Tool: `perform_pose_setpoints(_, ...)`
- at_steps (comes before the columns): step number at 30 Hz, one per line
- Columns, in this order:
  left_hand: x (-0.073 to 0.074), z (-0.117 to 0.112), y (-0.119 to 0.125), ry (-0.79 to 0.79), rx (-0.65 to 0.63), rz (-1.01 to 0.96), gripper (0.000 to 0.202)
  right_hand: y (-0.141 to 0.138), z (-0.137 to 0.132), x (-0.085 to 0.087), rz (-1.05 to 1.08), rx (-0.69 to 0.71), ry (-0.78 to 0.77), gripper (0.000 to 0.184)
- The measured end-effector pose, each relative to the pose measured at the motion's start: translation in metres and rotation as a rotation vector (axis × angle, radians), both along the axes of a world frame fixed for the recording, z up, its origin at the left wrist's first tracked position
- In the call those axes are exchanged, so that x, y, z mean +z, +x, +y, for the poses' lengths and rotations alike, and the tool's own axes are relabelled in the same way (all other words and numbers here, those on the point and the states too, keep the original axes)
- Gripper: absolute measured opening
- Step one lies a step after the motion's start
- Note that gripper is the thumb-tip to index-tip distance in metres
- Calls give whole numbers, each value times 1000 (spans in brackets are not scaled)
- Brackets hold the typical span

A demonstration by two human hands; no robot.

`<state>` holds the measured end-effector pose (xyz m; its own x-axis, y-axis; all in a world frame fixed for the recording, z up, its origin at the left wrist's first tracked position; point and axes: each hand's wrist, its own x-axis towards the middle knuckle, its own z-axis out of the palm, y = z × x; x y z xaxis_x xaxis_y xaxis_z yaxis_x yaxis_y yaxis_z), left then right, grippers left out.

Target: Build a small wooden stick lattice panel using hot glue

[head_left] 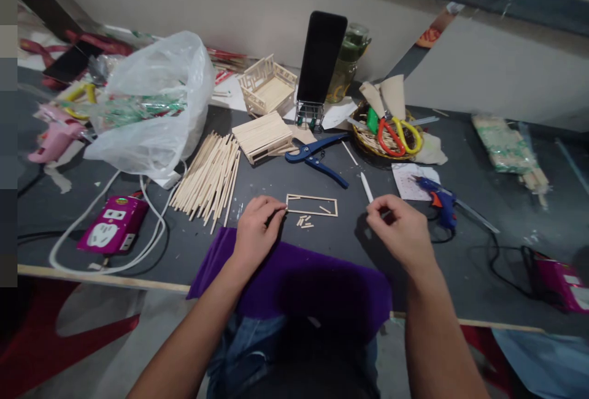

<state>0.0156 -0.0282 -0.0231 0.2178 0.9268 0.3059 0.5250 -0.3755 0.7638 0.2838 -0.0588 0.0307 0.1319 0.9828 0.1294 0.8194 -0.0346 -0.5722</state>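
My left hand [259,230] has its thumb and index finger drawn together at the left end of a small rectangular frame of thin wooden sticks [313,213], which lies flat on the dark table. Two short stick pieces rest inside the frame. Just below it are several cut stick bits [304,221]. To the right, my right hand [401,227] is closed in a pinch above the table. A white pen-like tool [365,186] extends from behind those fingertips; whether they grip it or something tiny, I cannot tell. A purple cloth [313,279] covers my lap and the table edge.
Behind lie loose sticks [207,172], a slatted stick model [262,135], a railed one [269,86] and blue cutters [319,159]. A phone [321,58] stands upright near a basket [391,150] with scissors. A blue glue gun [442,202], plastic bag [156,98] and purple power box [114,224] flank them.
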Motion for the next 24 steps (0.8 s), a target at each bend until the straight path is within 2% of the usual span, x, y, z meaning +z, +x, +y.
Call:
perform_pose_setpoints(2,0,1,1,-9,1,-2,17,3,-6,0,10,-5,17,12)
perform_pose_setpoints(4,1,2,2,-14,-1,3,17,-2,-5,-6,-38,83,40,17)
perform_pose_setpoints(6,0,2,3,-13,1,11,17,-15,2,-16,-135,166,38,20)
perform_pose_setpoints(11,-3,1,2,-3,-4,20,16,-42,25,-33,-444,187,-55,19)
perform_pose_setpoints(18,-2,-1,2,-14,-29,-22,16,-51,33,-31,-612,182,-133,20)
perform_pose_setpoints(24,-1,-2,1,-11,-38,-28,15,-56,43,-27,-705,285,-126,16)
